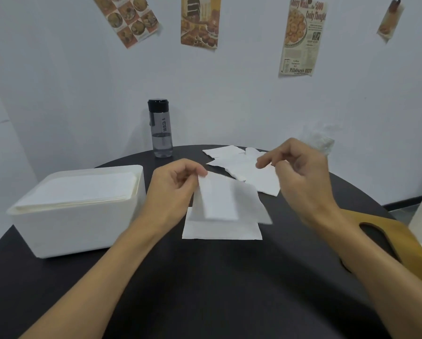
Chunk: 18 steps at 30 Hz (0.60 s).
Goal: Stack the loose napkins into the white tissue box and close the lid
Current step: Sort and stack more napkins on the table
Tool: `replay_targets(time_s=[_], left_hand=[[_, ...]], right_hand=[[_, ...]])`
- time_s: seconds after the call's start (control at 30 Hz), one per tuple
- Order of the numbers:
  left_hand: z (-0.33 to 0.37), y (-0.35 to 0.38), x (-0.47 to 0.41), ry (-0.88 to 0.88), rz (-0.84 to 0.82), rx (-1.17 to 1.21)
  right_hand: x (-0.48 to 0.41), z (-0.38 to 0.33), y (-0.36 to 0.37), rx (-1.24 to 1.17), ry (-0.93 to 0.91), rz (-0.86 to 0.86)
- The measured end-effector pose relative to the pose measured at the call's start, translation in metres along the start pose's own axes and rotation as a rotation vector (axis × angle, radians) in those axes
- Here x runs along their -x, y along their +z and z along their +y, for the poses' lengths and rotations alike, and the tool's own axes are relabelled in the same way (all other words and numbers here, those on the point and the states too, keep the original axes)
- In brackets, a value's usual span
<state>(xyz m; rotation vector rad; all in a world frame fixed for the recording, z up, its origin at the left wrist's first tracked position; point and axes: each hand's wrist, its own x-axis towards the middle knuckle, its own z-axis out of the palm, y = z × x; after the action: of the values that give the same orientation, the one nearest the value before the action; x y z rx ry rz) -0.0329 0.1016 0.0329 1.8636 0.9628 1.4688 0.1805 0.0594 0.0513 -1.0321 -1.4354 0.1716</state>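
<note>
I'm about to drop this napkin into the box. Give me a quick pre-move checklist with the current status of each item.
1. Grip: the left hand pinches the held napkin by its top edge: ok.
2. White tissue box uncovered: ok.
3. Room in the box: the napkin stack reaches about rim height: cannot tell.
4. Right hand free: its fingers are curled above the loose napkins and blurred: cannot tell.
5. Path to the box: nothing lies between, and the water bottle stands behind: ok.
6. Lid ready: the slotted wooden lid lies at far right, off the box: ok.
</note>
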Motion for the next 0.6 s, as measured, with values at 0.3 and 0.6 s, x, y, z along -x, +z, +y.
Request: replay_targets(time_s=[0.3, 0.6], left_hand=[[0.008, -0.006, 0.001, -0.135, -0.006, 0.221], [-0.014, 0.000, 0.001, -0.323, -0.142, -0.136]], right_hand=[[0.002, 0.025, -0.003, -0.107, 0.569, -0.448], [0.007, 0.051, 0.009, 0.227, 0.489, -0.395]])
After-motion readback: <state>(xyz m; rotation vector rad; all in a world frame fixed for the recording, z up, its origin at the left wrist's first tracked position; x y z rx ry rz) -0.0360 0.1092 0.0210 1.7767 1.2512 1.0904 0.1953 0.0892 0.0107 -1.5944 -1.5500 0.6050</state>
